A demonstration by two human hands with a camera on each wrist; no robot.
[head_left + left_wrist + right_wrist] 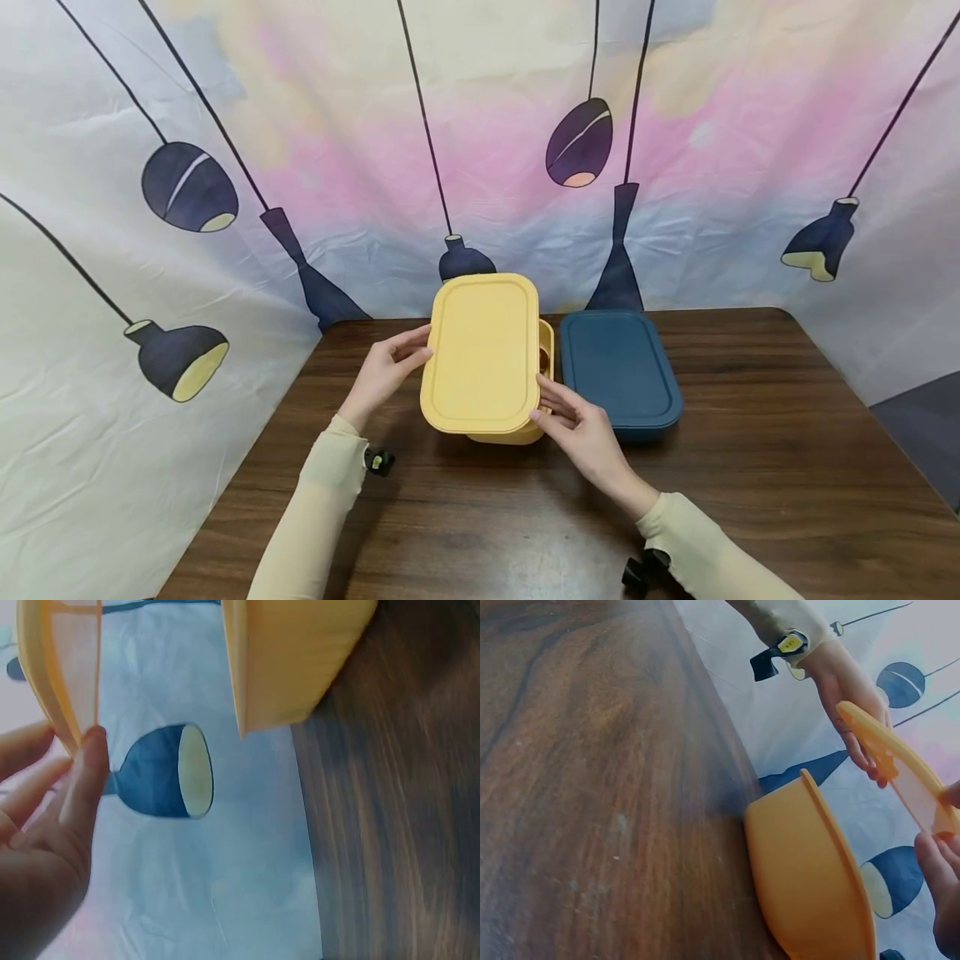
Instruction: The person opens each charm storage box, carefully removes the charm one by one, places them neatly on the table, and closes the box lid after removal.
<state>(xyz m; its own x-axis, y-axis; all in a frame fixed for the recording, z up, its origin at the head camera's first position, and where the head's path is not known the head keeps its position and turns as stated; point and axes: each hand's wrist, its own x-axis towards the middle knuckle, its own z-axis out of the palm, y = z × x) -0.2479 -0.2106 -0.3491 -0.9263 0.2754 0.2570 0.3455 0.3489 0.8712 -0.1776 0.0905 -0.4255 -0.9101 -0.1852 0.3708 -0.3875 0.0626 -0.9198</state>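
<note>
My L hand [378,377] & R hand [588,435] pinch opp. sides of the yellow lid [482,354], prob. to keep it steady, held clear above the yellow box [810,877] on the table [480,517].

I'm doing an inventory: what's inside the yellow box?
Something brown, too small to identify, shows at the right of the yellow box; the yellow lid held above hides the rest.
</note>
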